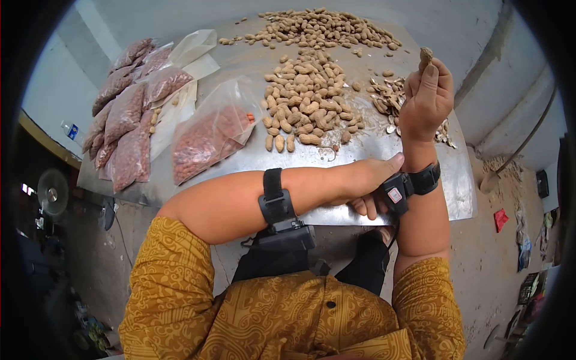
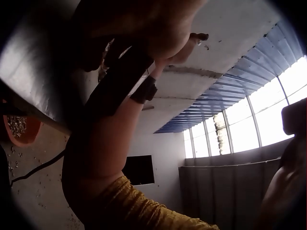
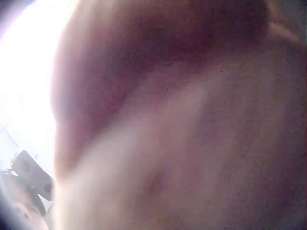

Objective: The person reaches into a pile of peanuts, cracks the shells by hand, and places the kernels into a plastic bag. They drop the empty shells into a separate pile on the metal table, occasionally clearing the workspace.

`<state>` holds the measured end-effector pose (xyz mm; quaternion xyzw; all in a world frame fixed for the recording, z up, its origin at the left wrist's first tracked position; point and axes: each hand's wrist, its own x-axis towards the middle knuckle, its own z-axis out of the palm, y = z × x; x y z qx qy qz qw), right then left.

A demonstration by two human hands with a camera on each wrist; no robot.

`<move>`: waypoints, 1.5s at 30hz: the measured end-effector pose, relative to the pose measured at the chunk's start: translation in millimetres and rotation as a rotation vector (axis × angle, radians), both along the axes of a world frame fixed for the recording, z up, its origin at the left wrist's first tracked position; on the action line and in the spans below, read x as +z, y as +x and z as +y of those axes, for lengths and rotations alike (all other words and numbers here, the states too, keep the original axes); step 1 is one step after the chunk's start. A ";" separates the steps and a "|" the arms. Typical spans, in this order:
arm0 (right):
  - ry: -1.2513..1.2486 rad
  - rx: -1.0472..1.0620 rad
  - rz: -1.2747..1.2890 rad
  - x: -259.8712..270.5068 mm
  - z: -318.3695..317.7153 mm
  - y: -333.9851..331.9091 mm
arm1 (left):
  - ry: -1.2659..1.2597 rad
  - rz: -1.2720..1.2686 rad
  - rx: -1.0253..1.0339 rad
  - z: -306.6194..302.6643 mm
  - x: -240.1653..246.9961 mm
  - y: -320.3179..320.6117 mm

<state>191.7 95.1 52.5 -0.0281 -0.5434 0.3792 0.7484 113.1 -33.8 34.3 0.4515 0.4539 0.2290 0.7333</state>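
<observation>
My right hand point(image 1: 426, 99) is raised over the table's right side and pinches an unshelled peanut point(image 1: 426, 55) between thumb and fingers. In the left wrist view the peanut point(image 2: 202, 36) shows small at the tip of that hand. My left hand point(image 1: 369, 180) reaches across to the right wrist and grips the black wrist camera point(image 1: 395, 195), thumb above and fingers below. A black strap point(image 1: 425, 179) holds that camera on. Skin of the right hand point(image 3: 182, 129) fills the right wrist view, blurred.
Unshelled peanuts point(image 1: 309, 90) lie heaped on the metal table point(image 1: 234, 201), with broken shells point(image 1: 384, 99) at right. An open clear bag of red kernels point(image 1: 207, 141) stands left of the heap, near several filled bags point(image 1: 126, 108). A fan point(image 1: 53, 192) is at far left.
</observation>
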 end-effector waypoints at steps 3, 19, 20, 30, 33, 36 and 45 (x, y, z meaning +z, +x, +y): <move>0.038 -0.015 -0.025 1.2 -4.1 -1.3 | 0.019 0.016 0.009 2.5 -10.2 2.4; -0.132 0.075 0.060 -2.1 10.8 9.1 | 0.722 -0.521 0.409 12.7 73.7 -45.4; -0.150 0.077 0.045 -4.6 12.6 9.3 | 0.689 -0.716 0.463 -1.4 105.7 -41.2; -0.232 -0.042 -0.038 -5.6 14.1 5.3 | 0.652 -0.599 0.307 -132.1 93.3 -159.9; -0.248 -0.080 -0.075 -1.0 8.4 1.3 | 0.416 -0.220 0.507 -181.2 53.8 -202.8; -0.242 -0.114 -0.126 -0.7 11.8 4.2 | 0.168 0.034 0.601 -225.6 7.2 -227.5; -0.243 -0.209 -0.277 -8.4 25.3 -3.6 | 0.003 0.023 0.396 -197.1 -64.3 -172.3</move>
